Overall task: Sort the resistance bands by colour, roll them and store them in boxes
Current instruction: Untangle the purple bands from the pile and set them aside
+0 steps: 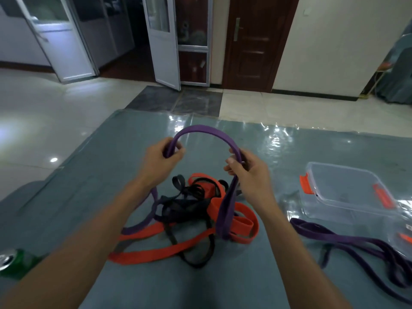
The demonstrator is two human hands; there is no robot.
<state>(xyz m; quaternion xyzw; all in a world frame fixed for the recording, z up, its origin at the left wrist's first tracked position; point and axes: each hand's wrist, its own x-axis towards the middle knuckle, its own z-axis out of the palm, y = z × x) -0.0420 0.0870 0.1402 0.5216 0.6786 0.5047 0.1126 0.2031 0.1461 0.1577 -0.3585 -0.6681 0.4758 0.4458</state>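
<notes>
The purple band (205,130) I hold is flat and wide, arched up in a hump between my two hands. From each hand it hangs down into the tangled pile on the grey-green mat (89,175). That pile lies just below my hands: orange bands (156,253) in long flat loops and narrower black bands (185,204) knotted through them.

My left hand (160,159) is curled round one side of the arch, thumb and fingers pinching the purple band. My right hand (247,172) grips the other side, fingers wrapped over it – the thumb rests on its inner face.

To my right, more purple bands (345,239) lie loose in long loops on the mat, apart from the pile. Just beyond them sits a clear plastic box (341,186) with orange clips (304,184); no band shows through its walls, only the mat. At the right edge another clear piece (401,228) lies beside it – box or lid, I cannot tell.

A green can (13,262) stands by my left forearm.
</notes>
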